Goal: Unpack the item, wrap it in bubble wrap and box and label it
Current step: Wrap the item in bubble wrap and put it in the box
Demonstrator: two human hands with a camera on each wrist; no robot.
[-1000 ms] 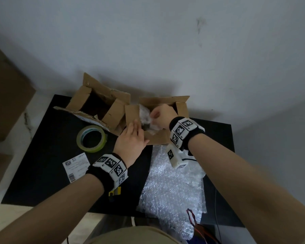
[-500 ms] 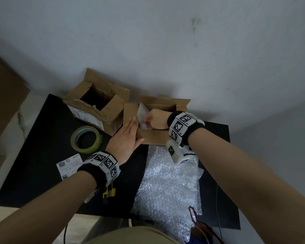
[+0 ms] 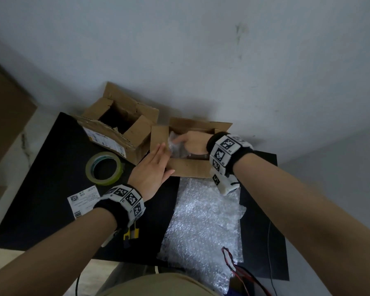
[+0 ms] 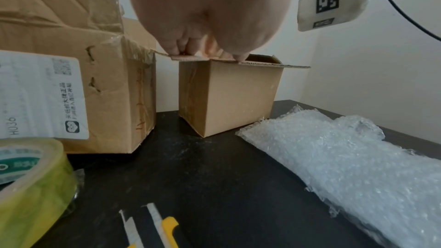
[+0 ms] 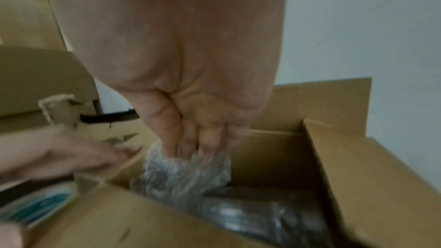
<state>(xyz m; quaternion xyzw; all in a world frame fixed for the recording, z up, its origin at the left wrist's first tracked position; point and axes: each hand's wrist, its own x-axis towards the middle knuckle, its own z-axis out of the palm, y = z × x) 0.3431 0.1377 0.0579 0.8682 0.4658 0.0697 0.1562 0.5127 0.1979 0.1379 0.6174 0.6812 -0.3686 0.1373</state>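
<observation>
A small open cardboard box [image 3: 190,167] stands at the back of the black table [image 3: 41,189]. The bubble-wrapped item [image 3: 175,144] sits inside it, toward the left wall. My right hand [image 3: 190,142] reaches into the box, and its straight fingers [image 5: 198,144] press down into the wrap [image 5: 183,174]. My left hand [image 3: 161,154] lies flat on the box's left flap, fingers straight. In the left wrist view its fingertips [image 4: 205,52] rest on the flap's edge above the box [image 4: 229,97]. The dark item shows through the wrap on the box floor.
A larger opened box [image 3: 120,127] with a shipping label stands left of the small one. A green tape roll [image 3: 104,168], a loose label [image 3: 83,200] and a yellow knife [image 3: 131,232] lie front left. A bubble wrap sheet [image 3: 203,223] covers the front right. The wall is close behind.
My right hand has sunk lower into the small box with the wrapped item. My left hand has stayed on the left flap and flattened against it.
</observation>
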